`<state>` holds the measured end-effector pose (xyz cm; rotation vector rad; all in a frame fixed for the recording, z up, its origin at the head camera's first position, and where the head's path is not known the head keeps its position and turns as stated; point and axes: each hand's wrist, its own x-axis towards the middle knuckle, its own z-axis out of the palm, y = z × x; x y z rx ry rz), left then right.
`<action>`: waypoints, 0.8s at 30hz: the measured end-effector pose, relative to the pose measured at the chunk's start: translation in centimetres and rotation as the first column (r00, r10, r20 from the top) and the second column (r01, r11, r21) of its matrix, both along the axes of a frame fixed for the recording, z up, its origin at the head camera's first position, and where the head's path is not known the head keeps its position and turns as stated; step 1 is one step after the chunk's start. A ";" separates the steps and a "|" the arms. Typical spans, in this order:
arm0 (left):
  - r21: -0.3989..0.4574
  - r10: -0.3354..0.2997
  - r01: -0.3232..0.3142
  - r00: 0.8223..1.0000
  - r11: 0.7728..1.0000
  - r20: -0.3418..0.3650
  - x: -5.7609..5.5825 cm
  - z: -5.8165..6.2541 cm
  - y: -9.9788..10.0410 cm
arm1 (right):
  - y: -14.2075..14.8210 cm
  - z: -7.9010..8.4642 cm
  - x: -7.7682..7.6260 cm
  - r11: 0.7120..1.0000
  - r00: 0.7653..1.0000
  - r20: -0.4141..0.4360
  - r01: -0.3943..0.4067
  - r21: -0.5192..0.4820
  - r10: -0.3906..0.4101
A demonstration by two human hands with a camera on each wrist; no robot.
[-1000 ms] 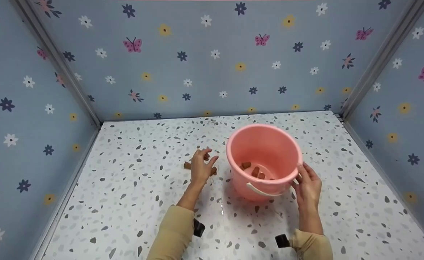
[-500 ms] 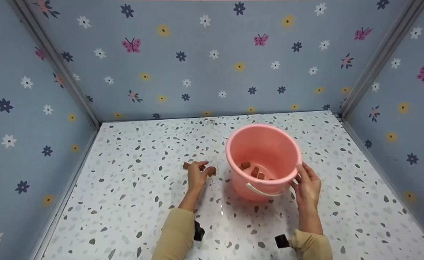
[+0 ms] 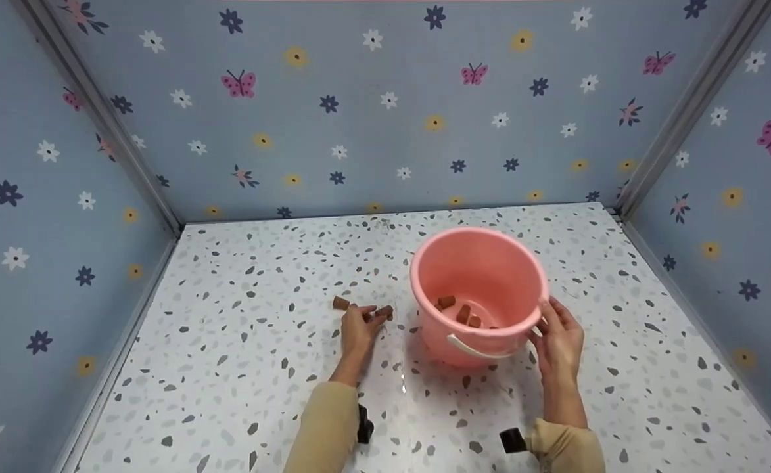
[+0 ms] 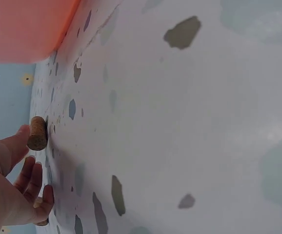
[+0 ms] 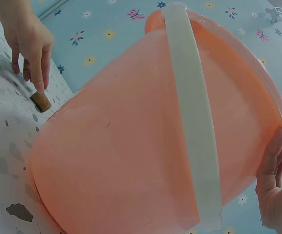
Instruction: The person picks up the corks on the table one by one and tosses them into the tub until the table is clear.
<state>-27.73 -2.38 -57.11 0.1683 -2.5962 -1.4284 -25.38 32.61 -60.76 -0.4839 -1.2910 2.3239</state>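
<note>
A cork [image 3: 385, 313] lies on the speckled tabletop, left of the pink bucket [image 3: 434, 338]. My left hand [image 3: 357, 328] is at this cork, its thumb touching it. In the left wrist view the other fingers bend below the cork [image 4: 37, 134], with a gap to the thumb. Just beyond the knuckles lies a second cork [image 3: 340, 303], partly hidden by fingers in the left wrist view. My right hand [image 3: 561, 338] grips the bucket's rim on its right side. The bucket tilts toward me, and several corks [image 3: 464, 314] show on its floor.
The bucket's white handle [image 3: 477, 348] hangs down its near side. Blue flowered panels [image 3: 385, 131] enclose the table [image 3: 240, 368] at the back and both sides. Black wrist cameras [image 3: 513, 440] sit at both beige sleeves.
My left hand has come down to the table and drawn its thumb and fingers closer together at the nearer cork. The right hand and bucket stay in place.
</note>
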 end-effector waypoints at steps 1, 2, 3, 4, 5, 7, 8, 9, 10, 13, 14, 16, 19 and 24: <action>-0.007 0.003 -0.003 1.000 1.000 -0.001 0.0 -0.1 0.0 | -0.2 0.8 0.4 1.000 1.000 0.002 -0.015 -0.008 0.015; -0.006 0.006 -0.006 1.000 1.000 -0.001 0.0 -0.1 0.1 | -0.7 1.9 1.0 1.000 1.000 0.006 -0.027 -0.012 0.027; -0.012 0.010 -0.010 1.000 1.000 -0.002 0.1 -0.2 0.1 | -1.4 3.4 1.8 0.999 0.999 0.016 -0.042 -0.010 0.042; -0.013 0.015 -0.015 1.000 1.000 0.002 0.1 -0.2 0.2 | -2.2 5.1 2.6 0.999 0.998 0.024 -0.054 -0.004 0.055; -0.015 0.020 -0.020 1.000 1.000 0.006 0.1 -0.2 0.2 | -3.2 7.1 3.5 0.998 0.998 0.044 -0.055 -0.015 0.055; -0.023 0.026 -0.026 1.000 0.999 0.012 0.1 -0.3 0.3 | -5.0 10.8 5.2 0.998 0.996 0.064 -0.053 -0.041 0.055; -0.028 0.029 -0.028 0.999 0.999 0.017 0.1 -0.3 0.3 | -5.8 12.2 5.8 0.998 0.995 0.088 -0.045 -0.040 0.048; -0.036 0.032 -0.031 0.999 0.999 0.024 0.1 -0.3 0.4 | -6.3 13.3 6.3 0.998 0.994 0.103 -0.041 -0.043 0.046; -0.046 0.034 -0.033 0.999 0.998 0.028 0.1 -0.3 0.4 | -6.6 13.8 6.5 0.998 0.992 0.115 -0.038 -0.045 0.043; -0.069 0.036 -0.034 0.999 0.997 0.037 0.0 -0.3 0.3 | -5.0 10.8 5.2 0.998 0.995 0.088 -0.050 -0.045 0.054; -0.073 0.036 -0.033 0.999 0.997 0.039 0.0 -0.3 0.3 | -4.8 10.3 4.9 0.998 0.994 0.100 -0.050 -0.038 0.053; -0.078 0.039 -0.037 0.999 0.996 0.036 0.1 -0.3 0.3 | -4.8 10.4 4.9 0.998 0.994 0.095 -0.046 -0.043 0.050; -0.078 0.034 -0.032 0.999 0.996 0.032 0.0 -0.2 0.4 | -6.0 12.7 6.0 0.998 0.993 0.109 -0.028 -0.059 0.034; -0.094 0.028 -0.024 0.999 0.995 0.039 -0.2 -0.1 0.3 | -5.9 12.3 6.0 0.998 0.998 0.042 -0.048 -0.030 0.049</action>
